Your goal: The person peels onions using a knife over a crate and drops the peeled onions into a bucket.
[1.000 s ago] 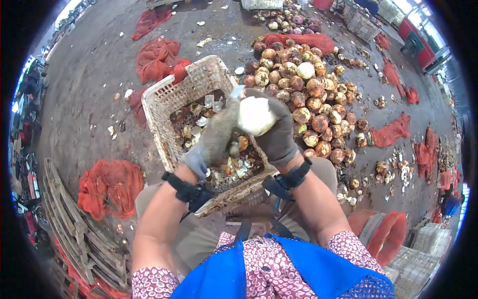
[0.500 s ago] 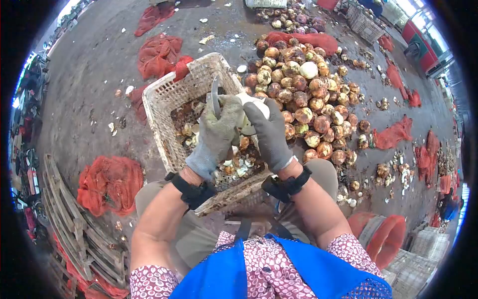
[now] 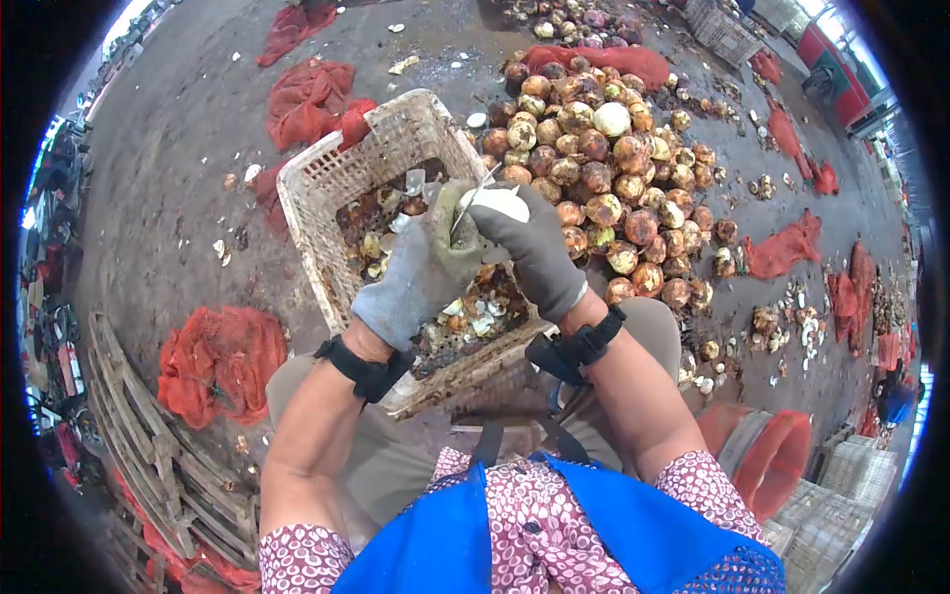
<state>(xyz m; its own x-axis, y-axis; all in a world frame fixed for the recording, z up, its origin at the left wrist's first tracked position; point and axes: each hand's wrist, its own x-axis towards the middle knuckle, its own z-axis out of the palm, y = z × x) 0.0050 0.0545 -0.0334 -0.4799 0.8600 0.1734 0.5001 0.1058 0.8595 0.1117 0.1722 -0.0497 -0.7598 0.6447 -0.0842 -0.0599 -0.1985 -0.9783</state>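
Note:
My left hand [image 3: 427,259], in a grey work glove, is closed around a knife [image 3: 473,202]; its thin blade points up and right against a peeled white onion [image 3: 505,204]. The handle is hidden in the glove. My right hand [image 3: 539,246], also gloved, grips the onion from the right side. Both hands are over a dirty white plastic crate [image 3: 309,252], which stands tilted before my knees with onion skins and scraps [image 3: 485,317] in its bottom.
A large heap of unpeeled onions [image 3: 633,188] lies on the floor right of the crate. Red mesh bags [image 3: 220,366] are scattered about. A wooden pallet [image 3: 158,445] is at the lower left, a red-rimmed round container [image 3: 777,460] at the lower right. Another crate [image 3: 722,38] stands farther back.
The knife blade has swung from pointing upward, apart from the onion, to lying against it. My left hand has turned, and the onion shows more of its white side.

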